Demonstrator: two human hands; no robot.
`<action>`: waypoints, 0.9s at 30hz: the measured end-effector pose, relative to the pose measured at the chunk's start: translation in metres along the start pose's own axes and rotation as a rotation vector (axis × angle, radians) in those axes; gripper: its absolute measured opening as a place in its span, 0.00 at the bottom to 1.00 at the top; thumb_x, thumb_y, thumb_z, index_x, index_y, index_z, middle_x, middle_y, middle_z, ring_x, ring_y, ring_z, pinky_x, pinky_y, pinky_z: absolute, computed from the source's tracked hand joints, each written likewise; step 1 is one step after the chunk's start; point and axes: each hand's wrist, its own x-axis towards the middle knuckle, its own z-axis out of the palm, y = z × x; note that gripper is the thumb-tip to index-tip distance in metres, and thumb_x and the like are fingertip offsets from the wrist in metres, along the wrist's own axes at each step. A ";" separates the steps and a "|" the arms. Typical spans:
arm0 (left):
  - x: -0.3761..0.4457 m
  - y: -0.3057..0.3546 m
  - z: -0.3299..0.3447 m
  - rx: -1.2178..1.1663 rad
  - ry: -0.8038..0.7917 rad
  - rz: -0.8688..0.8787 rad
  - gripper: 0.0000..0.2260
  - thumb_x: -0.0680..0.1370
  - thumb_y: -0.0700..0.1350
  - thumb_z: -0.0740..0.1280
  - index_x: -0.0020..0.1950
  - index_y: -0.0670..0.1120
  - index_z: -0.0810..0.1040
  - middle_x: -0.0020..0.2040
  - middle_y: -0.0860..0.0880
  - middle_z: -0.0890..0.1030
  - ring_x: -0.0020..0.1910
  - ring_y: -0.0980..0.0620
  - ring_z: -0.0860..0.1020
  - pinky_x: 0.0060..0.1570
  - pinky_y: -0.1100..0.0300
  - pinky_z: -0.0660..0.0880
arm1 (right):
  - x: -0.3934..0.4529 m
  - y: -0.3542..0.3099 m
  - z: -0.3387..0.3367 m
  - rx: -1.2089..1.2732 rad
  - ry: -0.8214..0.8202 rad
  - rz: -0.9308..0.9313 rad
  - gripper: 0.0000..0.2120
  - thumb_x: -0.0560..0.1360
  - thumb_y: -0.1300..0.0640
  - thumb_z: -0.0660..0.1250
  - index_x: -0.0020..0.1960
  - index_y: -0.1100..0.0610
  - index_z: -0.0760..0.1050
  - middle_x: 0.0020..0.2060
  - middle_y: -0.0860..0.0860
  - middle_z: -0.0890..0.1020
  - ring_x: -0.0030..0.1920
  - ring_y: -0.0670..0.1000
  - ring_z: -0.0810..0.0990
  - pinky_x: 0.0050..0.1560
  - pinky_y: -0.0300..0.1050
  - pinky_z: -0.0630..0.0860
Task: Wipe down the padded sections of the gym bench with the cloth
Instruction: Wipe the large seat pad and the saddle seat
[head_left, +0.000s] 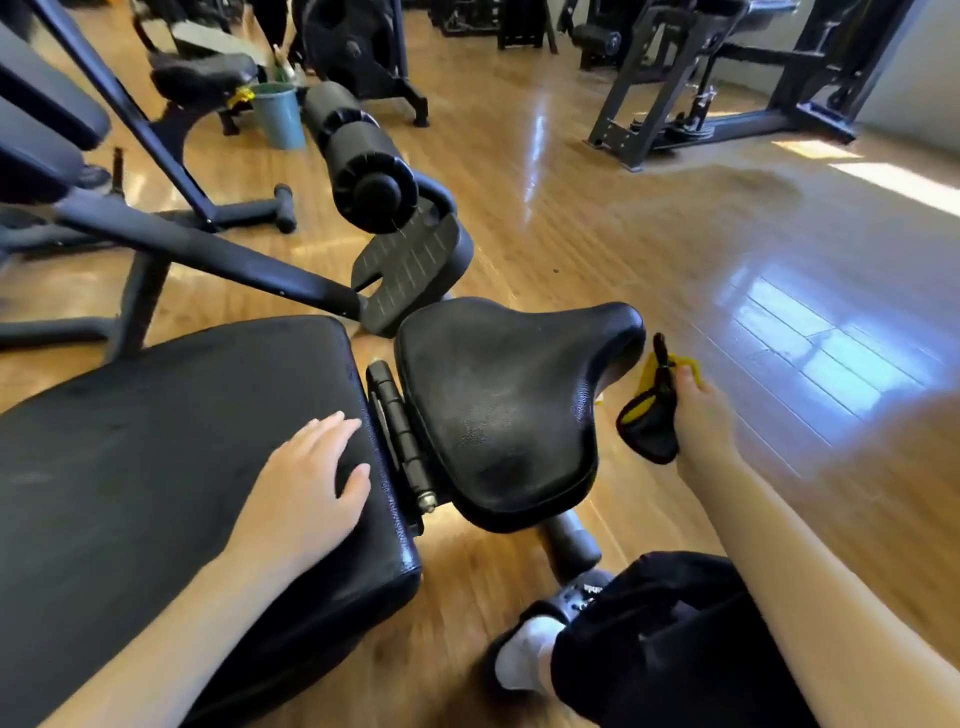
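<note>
- We note the left hand (306, 486) resting flat, fingers spread, on the back pad (156, 441).
- The right hand (701, 415) grips a black-and-yellow cloth (647, 426), apparently bunched, right of the seat pad (509, 405).

The back pad (171, 467) is found at the near left, with the seat pad (509, 410) just to its right across a hinge (400, 431). The left hand (306, 488) is laid flat on the back pad's right end. The cloth (649, 415) is held by the right hand (701, 421) just right of the seat pad. A roller pad (358, 150) is seen farther off, a bucket (278, 114) to its left.
</note>
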 end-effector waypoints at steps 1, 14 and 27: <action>0.007 0.019 0.006 -0.046 0.008 0.049 0.22 0.79 0.46 0.61 0.73 0.46 0.64 0.74 0.50 0.63 0.74 0.52 0.57 0.71 0.59 0.53 | 0.014 -0.009 0.001 0.043 0.053 -0.034 0.12 0.80 0.50 0.54 0.49 0.54 0.73 0.37 0.51 0.76 0.41 0.52 0.75 0.40 0.39 0.73; 0.059 0.092 0.079 0.083 0.052 0.082 0.32 0.75 0.58 0.46 0.76 0.44 0.54 0.77 0.47 0.52 0.76 0.50 0.46 0.72 0.57 0.44 | 0.042 0.024 0.034 0.071 0.105 -0.188 0.16 0.77 0.56 0.59 0.65 0.54 0.71 0.57 0.49 0.79 0.56 0.51 0.76 0.53 0.45 0.69; 0.079 0.119 0.093 0.119 0.076 0.157 0.35 0.73 0.61 0.42 0.75 0.45 0.58 0.76 0.47 0.57 0.76 0.49 0.51 0.70 0.60 0.45 | 0.146 -0.060 -0.016 -0.575 -0.459 -0.361 0.09 0.74 0.51 0.66 0.47 0.57 0.77 0.49 0.54 0.80 0.54 0.55 0.77 0.55 0.51 0.74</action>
